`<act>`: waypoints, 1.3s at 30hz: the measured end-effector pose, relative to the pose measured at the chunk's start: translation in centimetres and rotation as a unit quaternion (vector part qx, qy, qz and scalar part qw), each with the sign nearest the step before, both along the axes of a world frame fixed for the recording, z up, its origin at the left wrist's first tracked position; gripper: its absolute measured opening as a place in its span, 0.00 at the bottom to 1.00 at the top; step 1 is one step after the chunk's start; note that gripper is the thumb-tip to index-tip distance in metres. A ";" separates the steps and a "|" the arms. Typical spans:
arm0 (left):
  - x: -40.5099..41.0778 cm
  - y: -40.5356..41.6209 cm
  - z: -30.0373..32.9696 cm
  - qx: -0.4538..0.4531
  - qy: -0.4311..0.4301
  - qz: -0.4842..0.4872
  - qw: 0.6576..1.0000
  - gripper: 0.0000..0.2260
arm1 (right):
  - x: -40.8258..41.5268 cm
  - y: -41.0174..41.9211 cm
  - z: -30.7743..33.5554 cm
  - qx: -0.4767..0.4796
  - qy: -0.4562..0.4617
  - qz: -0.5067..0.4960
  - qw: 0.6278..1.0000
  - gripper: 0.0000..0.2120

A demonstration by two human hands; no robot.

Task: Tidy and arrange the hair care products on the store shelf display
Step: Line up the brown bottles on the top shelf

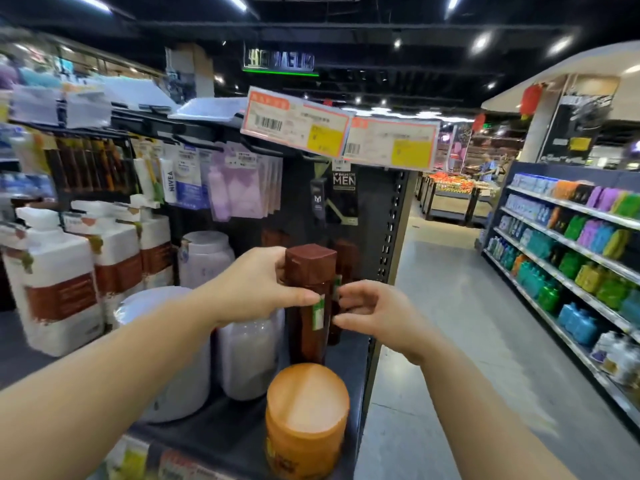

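Along the shelf's (249,441) left edge, white pump bottles (62,282) are standing in a row, with pale lidded jars (249,355) sitting nearer the middle. At the shelf's right end, the left hand (256,285) is gripping the brown bottle (311,303) just under its square cap, thumb pressing on the green label. That bottle is standing upright behind an orange jar (306,417) at the front edge. Just beside it, the right hand (370,313) is curling its fingers toward the bottle's side; whether they are touching it, I cannot tell.
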State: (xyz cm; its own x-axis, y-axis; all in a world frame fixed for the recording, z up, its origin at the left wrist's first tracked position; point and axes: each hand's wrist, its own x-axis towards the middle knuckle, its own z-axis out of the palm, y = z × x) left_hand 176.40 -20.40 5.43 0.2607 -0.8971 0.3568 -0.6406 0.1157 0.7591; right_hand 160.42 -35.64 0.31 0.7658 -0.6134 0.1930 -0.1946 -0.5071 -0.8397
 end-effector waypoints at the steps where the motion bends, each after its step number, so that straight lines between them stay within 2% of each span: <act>1: 0.0 0.0 0.1 -0.003 -0.003 0.013 1.000 0.13 | -0.2 -1.0 -0.3 0.003 -0.001 -0.047 0.999 0.19; 4: 0.1 -0.3 0.2 -0.005 -0.004 0.037 0.999 0.13 | 0.1 -2.9 -2.1 0.027 -0.001 -0.126 0.992 0.23; 7: 0.1 -0.6 -0.4 0.008 0.003 0.046 0.999 0.14 | 1.9 -3.7 -3.9 0.030 0.011 -0.142 0.989 0.34; 10: 0.1 -0.6 -1.0 0.023 0.000 0.047 0.999 0.15 | 4.0 -4.1 -4.6 0.020 0.004 -0.143 0.990 0.39; 15: -0.2 -0.3 -1.2 0.018 0.008 0.046 0.999 0.15 | 6.2 -4.5 -5.4 0.040 -0.006 -0.116 0.992 0.31; 21: -0.4 -0.3 -0.9 -0.006 0.000 0.055 0.998 0.16 | 5.7 -4.6 -5.4 0.021 -0.035 -0.112 0.993 0.20; 25: -1.1 -0.3 -0.7 -0.016 0.004 0.054 0.998 0.15 | 4.2 -4.5 -4.4 0.000 -0.058 -0.109 0.992 0.18; 28: -1.7 -0.2 0.0 -0.023 0.001 0.049 0.999 0.14 | 3.1 -4.4 -3.5 -0.005 -0.061 -0.098 0.993 0.21; 35: -2.0 1.4 1.6 -0.061 0.061 0.015 0.996 0.17 | 1.3 -1.1 -0.2 -0.034 -0.102 -0.075 0.991 0.18; 39: -1.0 3.6 2.3 -0.097 0.111 0.020 0.989 0.16 | 1.1 2.5 2.0 -0.054 -0.139 -0.069 0.986 0.18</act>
